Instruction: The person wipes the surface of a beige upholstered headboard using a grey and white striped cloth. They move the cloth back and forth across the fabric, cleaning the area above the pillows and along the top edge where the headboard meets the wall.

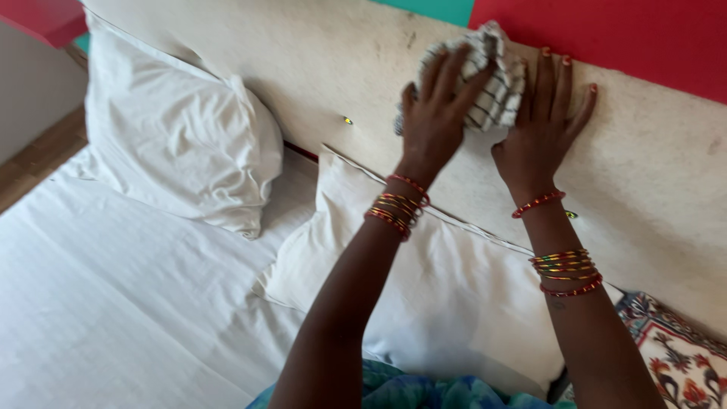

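My left hand (435,113) presses a white cloth with dark checks (496,79) against the cream padded headboard (318,68). Its fingers are spread over the bunched cloth. Beside it, my right hand (541,125) lies flat on the headboard with fingers apart, touching the cloth's right edge. Both wrists carry red and gold bangles. Below my arms a white pillow (447,303) leans against the headboard.
A second white pillow (174,136) stands at the left against the headboard. A white sheet (113,303) covers the bed. A red wall panel (628,38) runs above the headboard. A patterned cushion (681,363) shows at the lower right. Small shiny buttons dot the headboard.
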